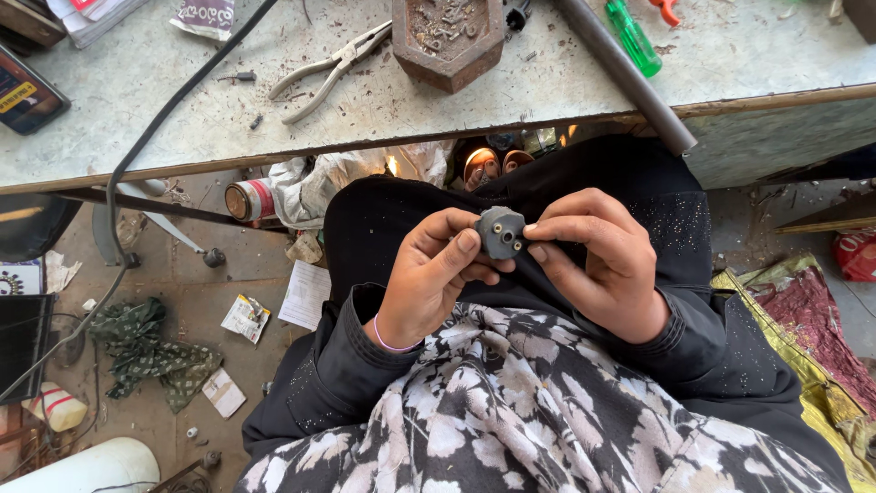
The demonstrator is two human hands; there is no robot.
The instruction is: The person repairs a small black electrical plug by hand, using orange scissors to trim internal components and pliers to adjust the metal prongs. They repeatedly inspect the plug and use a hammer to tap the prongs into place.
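A small grey plug-like part (500,231) with round metal pins on its face is held over my lap, below the workbench edge. My left hand (429,278) pinches its left side, thumb pressed against the rim. My right hand (602,265) grips its right side with thumb and fingertips. Both hands wear black sleeves; a thin pink band circles my left wrist.
The worn workbench (182,100) above holds metal pliers (328,68), a rusty hexagonal tray of small screws (447,36), a grey pipe (625,78), a green screwdriver (634,36) and a black cable (155,119). Cloth, paper scraps and a can (248,201) litter the floor at left.
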